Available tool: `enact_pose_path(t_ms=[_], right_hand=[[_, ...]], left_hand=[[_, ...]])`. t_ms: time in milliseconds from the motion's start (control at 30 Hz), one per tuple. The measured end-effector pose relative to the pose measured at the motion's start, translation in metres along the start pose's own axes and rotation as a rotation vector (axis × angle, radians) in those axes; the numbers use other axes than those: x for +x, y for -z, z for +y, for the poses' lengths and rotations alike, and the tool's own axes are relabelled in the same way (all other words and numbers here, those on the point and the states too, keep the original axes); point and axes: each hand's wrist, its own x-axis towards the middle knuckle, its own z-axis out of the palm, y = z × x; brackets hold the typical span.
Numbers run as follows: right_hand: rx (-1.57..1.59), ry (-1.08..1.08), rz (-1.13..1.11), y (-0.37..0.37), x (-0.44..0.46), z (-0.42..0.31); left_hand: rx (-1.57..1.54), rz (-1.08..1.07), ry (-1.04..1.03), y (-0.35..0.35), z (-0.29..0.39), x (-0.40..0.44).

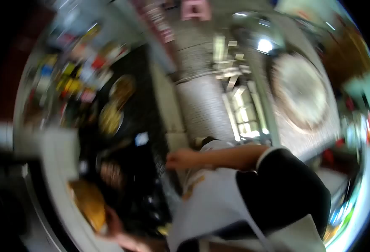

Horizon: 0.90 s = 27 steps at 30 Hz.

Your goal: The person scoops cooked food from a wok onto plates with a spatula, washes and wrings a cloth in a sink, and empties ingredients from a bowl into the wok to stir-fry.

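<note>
At the lower left, my left hand [114, 223] grips the near end of an orange-brown object [88, 205]. Blur hides its exact kind; it has a smooth, slightly shiny face. The object is beside a pale ledge, close to a dark pan-like area with brownish contents [111, 173], perhaps on a stove. My right hand [181, 160] is near the counter's front edge, before the white apron [210, 197]. Its fingers are curled closed, and I cannot make out anything in them.
On the dark counter [143, 105] stand a bowl of yellowish food [111, 119] and a bowl of brown food [123, 87]. Colourful containers [73, 80] crowd behind. A large round pale board [300, 92] and a metal lid or basin [258, 33] lie right; a pink stool [195, 9] stands farther off.
</note>
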Motion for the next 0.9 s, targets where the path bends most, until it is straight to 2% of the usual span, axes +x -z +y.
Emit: enact_pose_path(t_ms=[33,67,133,200,233,267,300,400,467,500,567,633,700,800,900], right_hand=[[0.062,-0.038,0.006,0.000,0.020,0.009],[0.020,0.016,0.075,0.001,0.034,0.012],[-0.019,-0.044,-0.035,0.018,0.056,-0.013],[-0.154,0.156,0.003,0.022,0.089,-0.013],[-0.197,0.153,0.038,0.021,0.107,-0.017],[-0.184,0.270,0.092,0.020,0.131,-0.010],[-0.115,0.253,0.073,0.020,0.153,-0.018],[-0.288,0.921,-0.052,0.037,0.197,-0.053],[-0.394,1.240,-0.240,0.033,0.233,-0.073],[-0.211,1.219,-0.313,0.033,0.237,-0.092],[-0.478,1.233,-0.469,0.033,0.244,-0.124],[-0.219,1.275,-0.386,0.032,0.249,-0.147],[-0.273,1.511,-0.114,0.039,0.244,-0.172],[-0.053,1.517,-0.079,0.051,0.204,-0.216],[0.209,1.503,-0.282,0.039,0.178,-0.222]], left_hand=[[-0.050,0.034,-0.033,0.004,0.005,-0.013],[-0.103,0.065,-0.068,0.007,0.010,-0.025],[-0.153,0.043,-0.098,0.009,0.009,-0.047],[-0.233,0.019,-0.085,0.018,0.006,-0.052],[-0.269,0.030,-0.079,0.021,0.007,-0.058],[-0.255,0.055,-0.146,0.016,0.004,-0.064],[-0.276,0.085,-0.170,0.024,0.004,-0.064],[-0.266,0.100,-0.247,0.033,0.001,-0.068],[-0.175,0.064,-0.324,0.035,0.000,-0.068],[-0.085,0.025,-0.365,0.040,0.000,-0.066],[-0.037,0.109,-0.396,0.051,0.001,-0.064],[0.008,0.108,-0.393,0.068,0.005,-0.057],[0.080,0.122,-0.422,0.067,0.006,-0.052],[0.103,0.100,-0.408,0.066,0.007,-0.041],[0.079,0.061,-0.374,0.063,0.002,-0.025]])
